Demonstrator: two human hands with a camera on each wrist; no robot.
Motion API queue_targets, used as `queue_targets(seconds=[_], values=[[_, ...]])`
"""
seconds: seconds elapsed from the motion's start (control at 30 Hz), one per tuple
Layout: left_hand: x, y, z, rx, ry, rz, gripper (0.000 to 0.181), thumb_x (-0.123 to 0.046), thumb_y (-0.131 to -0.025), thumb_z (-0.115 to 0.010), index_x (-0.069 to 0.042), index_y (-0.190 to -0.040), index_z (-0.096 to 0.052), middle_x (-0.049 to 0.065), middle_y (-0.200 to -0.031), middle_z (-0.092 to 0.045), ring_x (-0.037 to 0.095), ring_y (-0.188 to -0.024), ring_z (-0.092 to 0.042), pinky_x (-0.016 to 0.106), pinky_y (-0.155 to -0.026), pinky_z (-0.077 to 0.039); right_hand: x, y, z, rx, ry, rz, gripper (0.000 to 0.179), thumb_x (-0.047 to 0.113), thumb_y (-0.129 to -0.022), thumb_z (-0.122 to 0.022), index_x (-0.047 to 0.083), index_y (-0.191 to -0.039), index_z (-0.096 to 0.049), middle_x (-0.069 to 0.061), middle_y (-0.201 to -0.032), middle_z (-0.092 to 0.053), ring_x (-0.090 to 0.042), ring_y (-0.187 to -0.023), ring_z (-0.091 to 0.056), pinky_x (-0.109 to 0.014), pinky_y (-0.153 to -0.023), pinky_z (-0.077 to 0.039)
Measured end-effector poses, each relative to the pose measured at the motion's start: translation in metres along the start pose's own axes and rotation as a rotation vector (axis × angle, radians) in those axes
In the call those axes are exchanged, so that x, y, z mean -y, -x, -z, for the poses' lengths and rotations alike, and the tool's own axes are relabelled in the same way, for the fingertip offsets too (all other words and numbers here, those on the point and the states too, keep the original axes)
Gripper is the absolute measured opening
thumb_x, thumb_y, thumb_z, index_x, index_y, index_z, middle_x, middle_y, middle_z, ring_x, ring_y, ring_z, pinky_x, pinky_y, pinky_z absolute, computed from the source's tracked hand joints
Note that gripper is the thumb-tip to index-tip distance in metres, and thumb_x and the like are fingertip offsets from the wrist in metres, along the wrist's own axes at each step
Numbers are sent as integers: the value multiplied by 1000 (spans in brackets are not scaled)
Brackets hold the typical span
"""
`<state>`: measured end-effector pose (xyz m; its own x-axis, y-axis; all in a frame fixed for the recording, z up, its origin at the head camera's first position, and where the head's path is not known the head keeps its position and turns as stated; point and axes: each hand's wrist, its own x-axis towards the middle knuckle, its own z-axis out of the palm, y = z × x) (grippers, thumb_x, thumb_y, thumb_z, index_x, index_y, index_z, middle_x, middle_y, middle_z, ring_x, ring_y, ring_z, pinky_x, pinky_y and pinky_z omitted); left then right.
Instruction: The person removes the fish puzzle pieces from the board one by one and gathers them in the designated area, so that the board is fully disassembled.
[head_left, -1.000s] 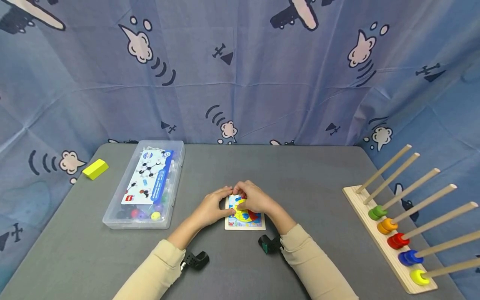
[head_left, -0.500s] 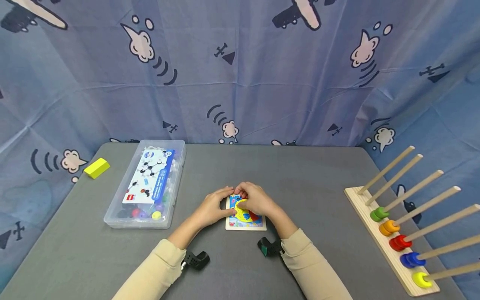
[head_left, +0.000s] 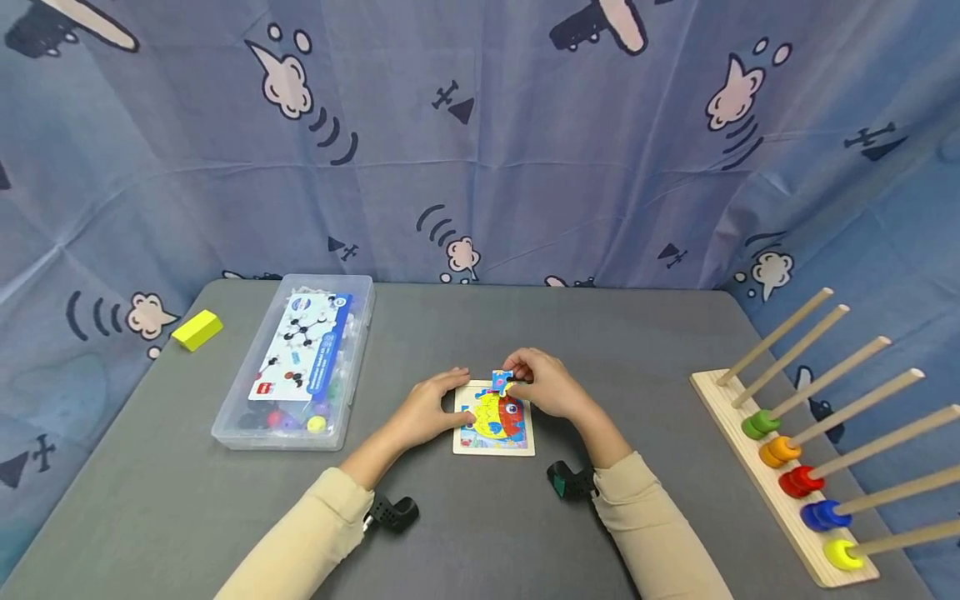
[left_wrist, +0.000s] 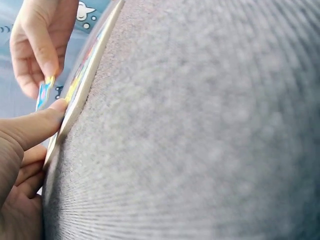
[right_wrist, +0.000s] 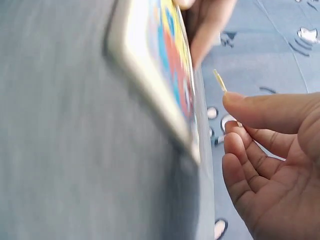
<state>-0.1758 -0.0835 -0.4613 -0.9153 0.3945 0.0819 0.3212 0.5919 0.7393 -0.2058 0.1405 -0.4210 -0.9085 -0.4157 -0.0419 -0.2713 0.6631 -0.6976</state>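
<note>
A square jigsaw puzzle [head_left: 491, 415] in a pale wooden frame lies on the table, showing a yellow and red fish on blue. My left hand [head_left: 431, 410] holds its left side, thumb on the picture and fingers along the frame's edge; the left wrist view shows this thumb [left_wrist: 42, 125] at the near edge. Between thumb and fingertips, my right hand [head_left: 551, 385] pinches a blue and yellow puzzle piece [head_left: 502, 381], raised over the puzzle's upper edge. In the right wrist view the piece [right_wrist: 219, 80] appears edge-on, apart from the frame.
On the left lies a clear plastic case [head_left: 292, 367] of molecule-model parts, with a yellow block [head_left: 197, 330] beyond it. A wooden peg rack [head_left: 787, 475] with coloured rings stands along the right side. A patterned blue curtain [head_left: 480, 142] hangs behind the table [head_left: 600, 342].
My right hand has lifted the blue puzzle piece off the picture and moved up and right, uncovering the fish's red head. My left hand stays on the puzzle's left side.
</note>
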Motion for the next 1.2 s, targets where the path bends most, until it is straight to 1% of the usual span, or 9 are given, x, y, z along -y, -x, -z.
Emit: queue_targets(seconds=[0.27,0.43,0.5,0.6,0.77,0.9,1.03,1.2], values=[[1,1,1,3,16,1,64,-23,-78,-78,0,-132,-55,9,-141,-50,25,-137,-39,45,-112,-33,-36,10,25,-64,6,-37,27,3,-82,-69,1,-107,-62,-12,-98,-60,-23,-90,-55,-37,-81,-47],[1,2,2,-6,15,-2,63,-23,-78,-78,1,-131,-55,9,-141,-51,25,-137,-39,45,-112,-33,-56,11,36,-99,3,-53,27,0,-81,-68,-2,-108,-63,-15,-98,-62,-25,-89,-56,-34,-78,-47],[0,2,2,-5,17,-1,63,-23,-78,-78,1,-131,-55,9,-141,-51,25,-137,-39,45,-112,-33,-62,12,40,-100,-1,-63,27,-1,-82,-67,-3,-109,-62,-17,-99,-62,-26,-90,-57,-34,-77,-47],[-1,3,3,-3,24,5,63,-22,-78,-78,2,-131,-55,9,-141,-50,25,-137,-39,45,-112,-33,-67,12,44,-99,-8,-83,27,-1,-83,-66,-4,-110,-62,-18,-101,-62,-28,-92,-57,-37,-79,-48],[-2,3,4,1,22,13,63,-22,-78,-78,1,-132,-55,9,-142,-50,25,-138,-38,46,-113,-32,-71,13,47,-90,12,-83,27,-1,-83,-66,-5,-110,-62,-19,-102,-62,-30,-94,-58,-39,-82,-48],[0,2,3,2,16,7,63,-23,-78,-78,0,-132,-55,9,-142,-50,25,-138,-38,47,-113,-31,-72,13,47,-88,23,-85,27,-2,-82,-66,-5,-109,-62,-20,-102,-58,-31,-94,-55,-41,-83,-47],[1,1,2,-3,14,-2,63,-24,-78,-78,0,-132,-54,9,-142,-50,25,-137,-38,48,-112,-32,-73,13,48,-70,1,-76,29,-3,-82,-65,-7,-110,-61,-22,-104,-54,-32,-95,-53,-43,-85,-46],[0,1,0,-2,8,-10,64,-25,-78,-77,0,-132,-55,9,-142,-50,26,-137,-39,48,-112,-32,-78,15,49,-53,-26,-62,35,-3,-83,-65,-9,-117,-59,-24,-108,-54,-33,-98,-52,-45,-88,-45]])
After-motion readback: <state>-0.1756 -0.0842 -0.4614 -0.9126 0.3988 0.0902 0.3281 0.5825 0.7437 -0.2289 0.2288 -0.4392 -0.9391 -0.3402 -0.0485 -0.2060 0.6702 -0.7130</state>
